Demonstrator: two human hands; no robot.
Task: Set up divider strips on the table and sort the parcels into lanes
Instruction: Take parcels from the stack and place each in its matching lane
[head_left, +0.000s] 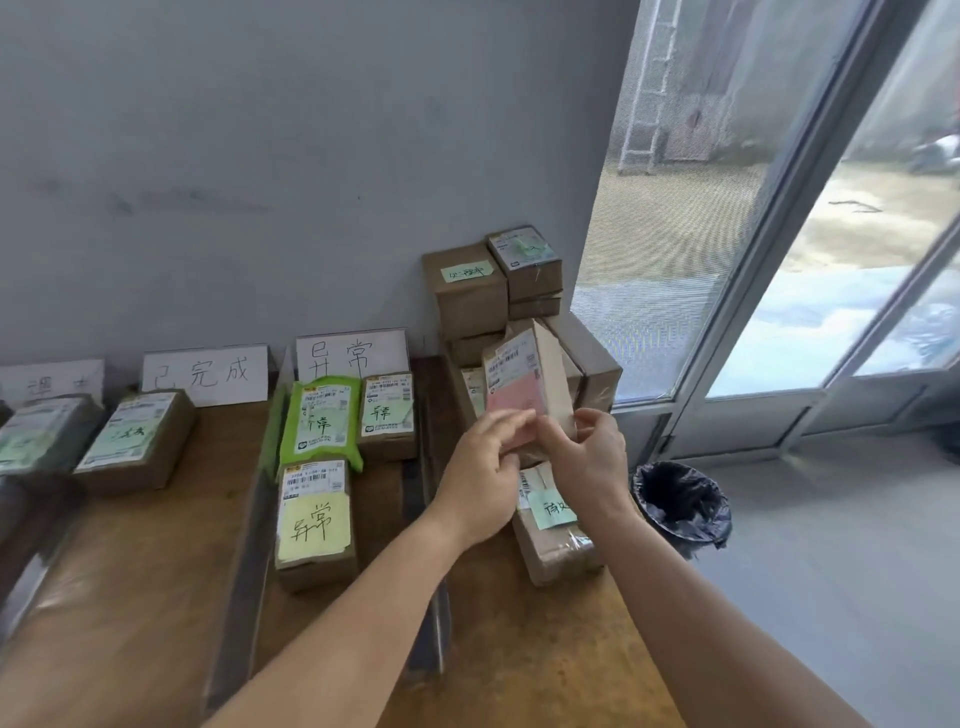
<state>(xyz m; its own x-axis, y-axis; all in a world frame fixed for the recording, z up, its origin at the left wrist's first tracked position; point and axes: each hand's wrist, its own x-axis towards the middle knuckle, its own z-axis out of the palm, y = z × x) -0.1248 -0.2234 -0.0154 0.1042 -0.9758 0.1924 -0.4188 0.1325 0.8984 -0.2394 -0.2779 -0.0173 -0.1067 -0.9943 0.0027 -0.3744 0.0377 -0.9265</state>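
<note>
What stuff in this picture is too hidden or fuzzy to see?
- Head view: the pink note on the held parcel is blurred, and the left hand covers its lower edge.
- The leftmost sign is cut by the picture's edge.
- The green note is partly behind the right hand.
- Shipping label print is too small.

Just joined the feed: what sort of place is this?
Probably a small parcel sorting point: labelled parcels in lanes on a wooden table, handwritten lane signs against the wall, glass door alongside.
</note>
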